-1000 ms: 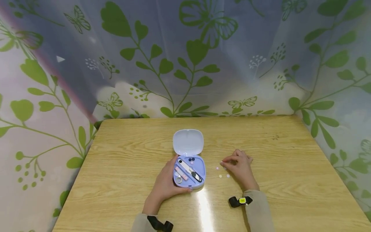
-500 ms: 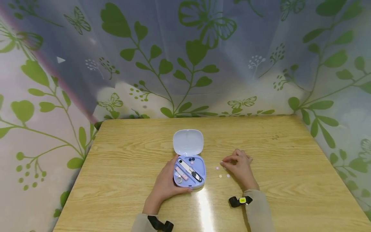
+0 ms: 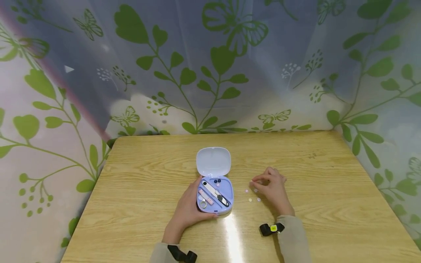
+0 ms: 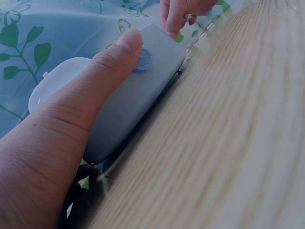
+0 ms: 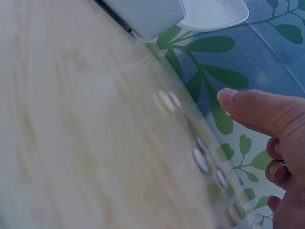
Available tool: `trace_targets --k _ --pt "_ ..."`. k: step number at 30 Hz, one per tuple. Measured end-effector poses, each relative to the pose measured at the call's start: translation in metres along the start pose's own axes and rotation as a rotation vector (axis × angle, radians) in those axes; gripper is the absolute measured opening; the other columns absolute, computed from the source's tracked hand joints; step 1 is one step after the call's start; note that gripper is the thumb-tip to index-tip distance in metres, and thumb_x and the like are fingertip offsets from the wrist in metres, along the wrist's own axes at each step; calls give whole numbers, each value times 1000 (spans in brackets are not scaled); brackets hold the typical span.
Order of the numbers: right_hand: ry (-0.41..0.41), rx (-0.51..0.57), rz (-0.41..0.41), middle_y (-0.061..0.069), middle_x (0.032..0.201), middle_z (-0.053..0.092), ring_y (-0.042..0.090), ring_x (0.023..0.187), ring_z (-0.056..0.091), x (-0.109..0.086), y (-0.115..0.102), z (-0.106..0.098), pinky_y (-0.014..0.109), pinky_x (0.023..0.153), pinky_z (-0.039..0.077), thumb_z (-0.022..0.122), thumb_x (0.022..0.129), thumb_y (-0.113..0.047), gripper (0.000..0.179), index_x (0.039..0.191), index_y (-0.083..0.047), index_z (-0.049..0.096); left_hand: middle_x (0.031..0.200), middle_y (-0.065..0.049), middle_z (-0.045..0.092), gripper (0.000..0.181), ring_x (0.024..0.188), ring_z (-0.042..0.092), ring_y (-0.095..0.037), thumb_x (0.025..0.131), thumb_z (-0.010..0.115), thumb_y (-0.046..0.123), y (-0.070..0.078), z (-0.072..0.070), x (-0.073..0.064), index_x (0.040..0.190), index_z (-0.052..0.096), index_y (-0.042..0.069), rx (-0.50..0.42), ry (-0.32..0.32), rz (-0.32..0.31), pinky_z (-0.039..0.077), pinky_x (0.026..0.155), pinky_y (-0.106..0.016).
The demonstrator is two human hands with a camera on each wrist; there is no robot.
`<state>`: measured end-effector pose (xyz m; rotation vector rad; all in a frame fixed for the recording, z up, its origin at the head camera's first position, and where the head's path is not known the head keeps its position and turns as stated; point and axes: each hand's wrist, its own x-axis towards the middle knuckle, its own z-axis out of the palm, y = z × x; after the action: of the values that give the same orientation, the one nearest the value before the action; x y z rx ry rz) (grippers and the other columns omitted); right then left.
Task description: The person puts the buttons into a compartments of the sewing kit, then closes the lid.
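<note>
A lilac sewing box (image 3: 227,190) stands on the table with its white lid (image 3: 213,161) raised. My left hand (image 3: 185,208) grips it from the left, its thumb along the near side (image 4: 121,107). Inside lie a white and black tool (image 3: 215,193), a pink-and-white strip (image 3: 205,196), a metal ring (image 3: 203,204), two dark buttons (image 3: 217,181) and a pink one. To the right, my right hand (image 3: 275,191) pinches a tiny pale button between thumb and index fingertips, largely hidden by them. Several pale buttons (image 3: 250,199) lie below and left of that hand.
The wooden table (image 3: 138,171) reaches back to a leaf-and-butterfly patterned cloth (image 3: 184,73), which also hangs at both sides. Both wrists wear black camera straps (image 3: 273,229). The raised lid stands behind the box.
My right hand's fingertips have risen slightly from the table, and a pale button beneath them shows more. The left hand and the box have stayed in place.
</note>
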<state>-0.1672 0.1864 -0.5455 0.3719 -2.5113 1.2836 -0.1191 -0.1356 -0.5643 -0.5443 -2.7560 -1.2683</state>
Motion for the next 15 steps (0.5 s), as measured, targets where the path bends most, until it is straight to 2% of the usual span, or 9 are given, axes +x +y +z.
trace_targets --k 7,15 --pt "33 17 -69 8 73 47 21 73 39 5 -12 0 46 82 14 90 69 -5 15 78 -9 79 156 3 35 136 140 36 -21 54 84 72 0 -1 0 160 14 25 -2 -2 -8 33 114 -46" --pt "50 22 -115 5 72 45 15 78 39 13 -22 3 50 84 15 90 69 -6 14 76 -11 79 156 2 36 136 140 37 -22 54 84 73 1 0 0 160 14 24 -5 2 -2 33 114 -46"
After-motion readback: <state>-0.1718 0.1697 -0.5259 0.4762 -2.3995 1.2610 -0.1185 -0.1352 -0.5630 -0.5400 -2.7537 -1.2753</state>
